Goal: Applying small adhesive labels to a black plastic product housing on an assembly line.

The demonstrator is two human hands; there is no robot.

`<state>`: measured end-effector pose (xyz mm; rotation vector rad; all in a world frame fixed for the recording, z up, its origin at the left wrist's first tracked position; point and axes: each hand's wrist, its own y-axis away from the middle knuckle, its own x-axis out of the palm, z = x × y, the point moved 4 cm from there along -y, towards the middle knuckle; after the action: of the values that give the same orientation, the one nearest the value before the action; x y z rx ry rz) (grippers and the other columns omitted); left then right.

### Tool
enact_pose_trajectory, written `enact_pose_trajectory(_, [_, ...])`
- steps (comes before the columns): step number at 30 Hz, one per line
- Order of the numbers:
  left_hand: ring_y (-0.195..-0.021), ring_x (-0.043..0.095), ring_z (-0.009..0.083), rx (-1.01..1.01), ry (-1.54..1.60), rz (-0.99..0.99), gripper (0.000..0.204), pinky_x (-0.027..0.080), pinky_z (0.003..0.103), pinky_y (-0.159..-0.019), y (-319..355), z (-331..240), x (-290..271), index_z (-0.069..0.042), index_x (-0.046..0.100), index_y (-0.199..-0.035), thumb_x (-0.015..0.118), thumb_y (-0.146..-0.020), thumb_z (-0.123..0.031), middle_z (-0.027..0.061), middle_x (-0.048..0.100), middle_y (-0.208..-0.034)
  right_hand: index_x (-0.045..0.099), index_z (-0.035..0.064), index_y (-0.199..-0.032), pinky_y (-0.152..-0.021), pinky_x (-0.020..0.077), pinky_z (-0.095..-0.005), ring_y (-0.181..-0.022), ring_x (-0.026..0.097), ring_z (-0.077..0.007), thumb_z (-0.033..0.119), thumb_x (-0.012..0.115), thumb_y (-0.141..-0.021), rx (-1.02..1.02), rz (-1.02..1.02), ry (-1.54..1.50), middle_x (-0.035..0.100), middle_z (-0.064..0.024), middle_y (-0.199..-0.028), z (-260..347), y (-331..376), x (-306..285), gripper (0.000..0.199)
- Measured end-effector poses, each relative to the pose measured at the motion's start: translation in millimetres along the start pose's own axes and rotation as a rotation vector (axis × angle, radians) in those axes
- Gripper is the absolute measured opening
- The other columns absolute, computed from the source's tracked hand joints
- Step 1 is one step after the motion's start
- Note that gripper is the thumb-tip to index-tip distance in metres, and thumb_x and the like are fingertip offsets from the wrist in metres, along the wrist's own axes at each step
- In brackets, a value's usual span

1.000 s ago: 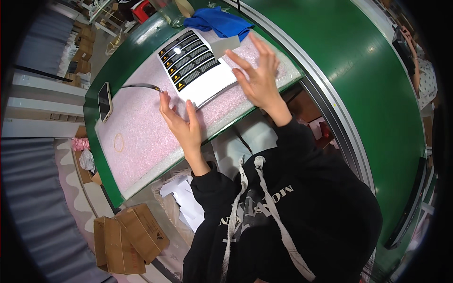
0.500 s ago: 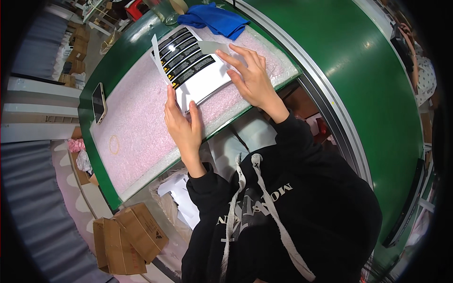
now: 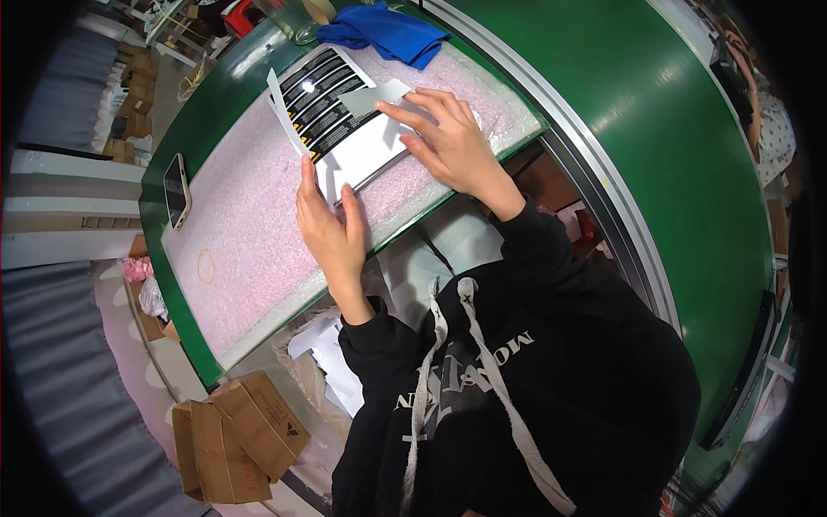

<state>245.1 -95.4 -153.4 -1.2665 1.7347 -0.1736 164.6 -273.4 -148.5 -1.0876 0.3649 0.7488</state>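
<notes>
A white sheet of black labels (image 3: 332,103) with yellow warning triangles lies over the bubble wrap, its left edge curling up. My left hand (image 3: 332,228) grips the sheet's near-left corner, thumb on top and fingers along the raised edge. At the right side of the sheet, my right hand (image 3: 452,142) has a greyish label strip (image 3: 372,97) at its fingertips. The index finger lies across the strip and the thumb stands apart, above the white part of the sheet. How the other fingers meet the strip is partly hidden.
Pink and clear bubble wrap (image 3: 241,207) covers the green table. A phone (image 3: 177,191) lies at the left edge, a blue cloth (image 3: 388,33) beyond the sheet, beside a glass jar (image 3: 297,21). Cardboard boxes (image 3: 237,439) sit at lower left. A metal rail (image 3: 560,121) runs along the right.
My right hand has moved slightly left, and the greyish strip now reaches farther left over the black labels. My left hand keeps its grip on the sheet. The whole view has shifted slightly.
</notes>
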Motion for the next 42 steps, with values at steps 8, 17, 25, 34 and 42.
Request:
enact_pose_trajectory(8, [-0.107, 0.055, 0.0366, -0.045, 0.019, 0.019, 0.058, 0.043, 0.042, -0.090, 1.2, 0.7, 0.5, -0.005, 0.034, -0.140, 0.056, -0.087, -0.010, 0.0225, 0.052, -0.125, 0.052, 0.0193, -0.132, -0.094, 0.0378, -0.0380, -0.113, 0.053, -0.0265, 0.023, 0.061, -0.085, -0.020, 0.117, -0.208, 0.061, -0.0082, -0.115, 3.0, -0.4, 0.0, 0.048])
enact_pose_trajectory(17, [-0.113, 0.053, 0.0378, -0.061, 0.032, 0.021, 0.056, 0.042, 0.042, -0.093, 2.0, 2.8, 1.8, -0.002, 0.035, -0.138, 0.056, -0.087, -0.009, 0.0234, 0.051, -0.127, 0.052, 0.0196, -0.132, -0.092, 0.0394, -0.0380, -0.110, 0.055, -0.0264, 0.023, 0.065, -0.082, -0.020, 0.108, -0.157, 0.061, -0.0072, -0.114, 0.1, 0.7, 3.1, 0.052])
enact_pose_trajectory(25, [-0.110, 0.054, 0.0379, -0.032, 0.006, 0.010, 0.054, 0.042, 0.042, -0.092, 1.0, 0.3, 0.5, -0.002, 0.037, -0.137, 0.056, -0.087, -0.010, 0.0232, 0.052, -0.124, 0.048, 0.0271, -0.135, -0.080, 0.0412, -0.0338, -0.098, 0.057, -0.0179, 0.022, 0.065, -0.081, -0.063, 0.025, -0.123, 0.063, 0.0018, -0.108, -0.8, 0.7, 4.7, 0.057])
enact_pose_trajectory(34, [-0.104, 0.055, 0.0371, -0.009, -0.055, 0.029, 0.051, 0.043, 0.042, -0.088, 0.4, -2.4, -1.2, -0.003, 0.041, -0.135, 0.056, -0.087, -0.011, 0.0224, 0.054, -0.117, 0.048, 0.0267, -0.135, -0.080, 0.0414, -0.0336, -0.097, 0.057, -0.0182, 0.023, 0.065, -0.081, -0.065, 0.022, -0.112, 0.063, 0.0015, -0.109, -0.1, 0.4, 3.7, 0.057])
enact_pose_trajectory(42, [-0.109, 0.054, 0.0365, -0.028, -0.035, 0.037, 0.046, 0.042, 0.042, -0.091, 0.4, -1.4, -0.7, -0.004, 0.045, -0.132, 0.056, -0.087, -0.012, 0.0208, 0.053, -0.122, 0.056, 0.0206, -0.128, -0.087, 0.0415, -0.0361, -0.098, 0.057, -0.0251, 0.021, 0.065, -0.082, -0.025, 0.085, -0.144, 0.062, -0.0058, -0.111, -0.2, 2.0, 3.7, 0.047])
